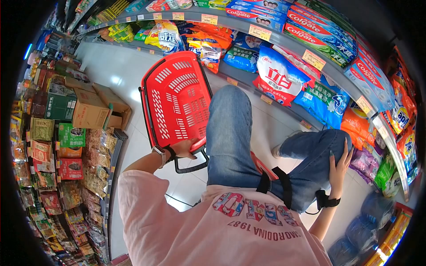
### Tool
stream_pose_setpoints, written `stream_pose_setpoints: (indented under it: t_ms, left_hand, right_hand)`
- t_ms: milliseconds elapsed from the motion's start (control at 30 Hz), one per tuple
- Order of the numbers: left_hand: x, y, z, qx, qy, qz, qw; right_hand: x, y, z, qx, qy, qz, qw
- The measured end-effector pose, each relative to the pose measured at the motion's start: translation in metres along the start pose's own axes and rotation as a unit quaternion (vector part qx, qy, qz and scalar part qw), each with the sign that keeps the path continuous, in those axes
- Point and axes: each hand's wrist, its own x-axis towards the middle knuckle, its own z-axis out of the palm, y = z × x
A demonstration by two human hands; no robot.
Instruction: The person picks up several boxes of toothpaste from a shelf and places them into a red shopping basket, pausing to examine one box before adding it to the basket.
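We see the left hand (pixel 183 149) closed on the near rim of the red shopping basket (pixel 177 99), which stands tilted on the pale floor (pixel 120 73) in the aisle, just left of the raised left knee. Its inside is hidden from us; only the slotted outer wall shows. The black handle (pixel 191 166) hangs below the hand. The right hand (pixel 339 166) lies flat and spread on the right thigh, gripping nothing, fingers apart. The hands are well apart. Detergent bags (pixel 279 75) fill the lower shelf on the right, toothpaste boxes (pixel 319 29) above. The right foot is cut off behind the jeans, and the fisheye edges blur the snack shelves (pixel 57 146).
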Motion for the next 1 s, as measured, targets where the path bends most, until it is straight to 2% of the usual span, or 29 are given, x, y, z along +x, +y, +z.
stream_pose_setpoints:
  t_ms: [367,533,633,1000]
  left_hand:
    - [-0.001,0.005,-0.001,-0.002,-0.012,-0.019,1.0]
    - [0.004,-0.008,0.008,-0.019,0.016,0.008,1.0]
    - [0.002,0.0,0.003,-0.028,-0.008,-0.009,1.0]
    - [0.0,0.005,0.001,-0.015,-0.006,-0.01,1.0]
  right_hand:
    - [0.001,-0.003,0.0,0.008,-0.002,0.012,1.0]
    - [0.001,-0.004,-0.001,0.017,0.0,0.019,1.0]
    - [0.001,-0.005,-0.001,0.017,-0.001,0.016,1.0]
    - [0.001,-0.004,-0.001,0.016,-0.001,0.011,1.0]
